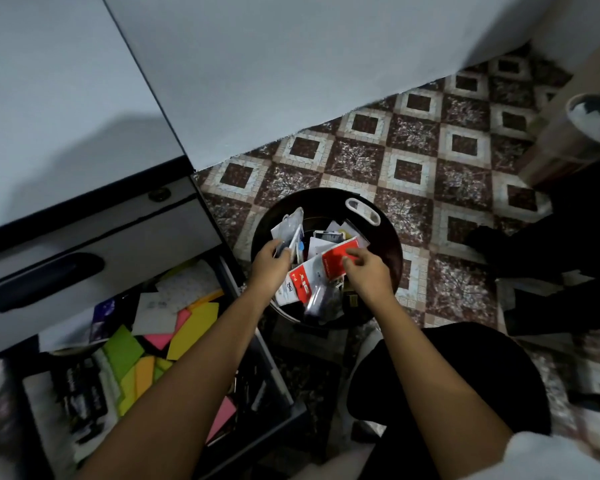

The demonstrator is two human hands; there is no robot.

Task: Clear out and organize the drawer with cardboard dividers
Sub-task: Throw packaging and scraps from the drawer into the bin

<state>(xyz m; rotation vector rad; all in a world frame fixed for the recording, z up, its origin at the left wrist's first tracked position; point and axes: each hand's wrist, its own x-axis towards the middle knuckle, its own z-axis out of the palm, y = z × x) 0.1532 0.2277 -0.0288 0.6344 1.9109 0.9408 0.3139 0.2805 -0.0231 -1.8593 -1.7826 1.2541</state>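
A round black bin point(392, 244) stands on the patterned floor, filled with packets and cards. Over it, my left hand point(272, 265) grips a thin grey-white packet point(288, 228) that tilts into the bin. My right hand point(366, 271) pinches a red and white packet point(329, 268) above the pile. At lower left the open drawer point(274, 362) holds green, yellow, orange and pink sticky notes point(193, 327), white papers and dark items. My left forearm crosses over the drawer's right side.
A grey desk top point(59, 109) and a shut upper drawer with a dark handle point(45, 285) lie to the left. A white oval tag point(362, 211) rests on the bin's rim. A metal pail point(575, 133) sits far right. My dark-clothed knee point(447, 375) is beside the bin.
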